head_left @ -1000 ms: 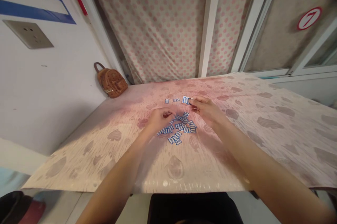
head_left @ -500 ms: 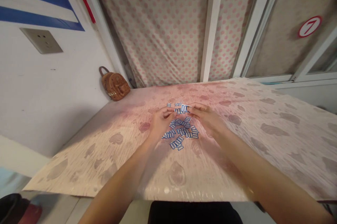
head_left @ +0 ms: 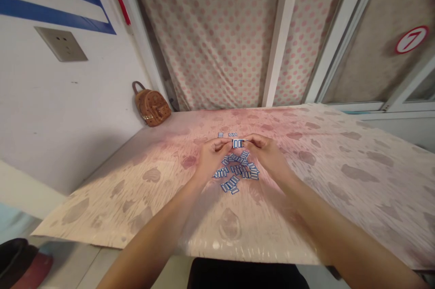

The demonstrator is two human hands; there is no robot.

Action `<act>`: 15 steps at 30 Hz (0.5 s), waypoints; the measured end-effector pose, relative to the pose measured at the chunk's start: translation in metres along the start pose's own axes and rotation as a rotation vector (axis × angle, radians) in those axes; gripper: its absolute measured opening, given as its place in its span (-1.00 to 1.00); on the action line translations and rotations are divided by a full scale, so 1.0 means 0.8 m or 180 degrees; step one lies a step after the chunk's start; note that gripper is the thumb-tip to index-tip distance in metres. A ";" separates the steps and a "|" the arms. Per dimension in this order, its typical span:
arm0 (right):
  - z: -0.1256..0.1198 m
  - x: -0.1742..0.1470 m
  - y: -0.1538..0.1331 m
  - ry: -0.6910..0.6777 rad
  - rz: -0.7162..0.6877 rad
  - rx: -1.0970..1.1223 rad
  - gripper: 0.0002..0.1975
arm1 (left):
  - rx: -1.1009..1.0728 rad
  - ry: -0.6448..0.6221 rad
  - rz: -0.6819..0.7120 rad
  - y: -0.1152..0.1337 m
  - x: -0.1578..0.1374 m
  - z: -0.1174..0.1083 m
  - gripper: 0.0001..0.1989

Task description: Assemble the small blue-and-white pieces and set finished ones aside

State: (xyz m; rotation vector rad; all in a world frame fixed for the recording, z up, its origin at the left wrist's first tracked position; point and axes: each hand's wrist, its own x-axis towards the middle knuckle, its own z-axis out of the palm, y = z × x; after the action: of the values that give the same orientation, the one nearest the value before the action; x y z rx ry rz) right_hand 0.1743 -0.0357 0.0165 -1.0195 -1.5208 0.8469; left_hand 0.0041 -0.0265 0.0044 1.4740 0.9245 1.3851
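Observation:
My left hand [head_left: 215,155] and my right hand [head_left: 264,149] meet over the middle of the table, fingertips pinched. Between them they hold a small white piece with blue-edged bars [head_left: 238,143], one end in each hand. What it is made of is too small to tell. Below it, a loose pile of similar blue-and-white pieces [head_left: 240,170] lies on the tablecloth, some overlapping. Just beyond my fingers, two more small groups of these pieces lie flat, one to the left [head_left: 220,135] and one nearer the middle [head_left: 233,134].
A patterned pink and cream tablecloth [head_left: 159,207] covers the table. In the far left corner a small brown backpack [head_left: 153,108] leans by the wall. A dotted curtain [head_left: 210,44] hangs behind the table. A dark seat or lap [head_left: 248,275] shows at the near edge.
My hands have come closer together, and the held piece now spans between both sets of fingertips, lined up level. The whole view has shifted slightly; the pile looks the same.

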 end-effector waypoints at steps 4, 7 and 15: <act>0.002 -0.002 -0.005 0.0022 -0.0019 -0.0046 -0.84 | -0.0068 -0.0083 -0.0021 0.000 -0.002 0.002 -0.79; 0.002 -0.002 -0.005 -0.0004 -0.0069 -0.0014 -0.85 | -0.0147 -0.0058 -0.0060 0.002 -0.003 0.003 -0.78; 0.005 -0.002 -0.005 -0.0008 -0.0242 -0.0008 -0.87 | -0.0173 0.0142 -0.0003 0.009 -0.004 0.001 -0.78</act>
State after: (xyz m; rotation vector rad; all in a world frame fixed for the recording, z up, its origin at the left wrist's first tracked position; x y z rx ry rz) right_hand 0.1696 -0.0392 0.0190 -0.9567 -1.5535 0.7933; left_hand 0.0042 -0.0321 0.0101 1.4069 0.9083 1.4366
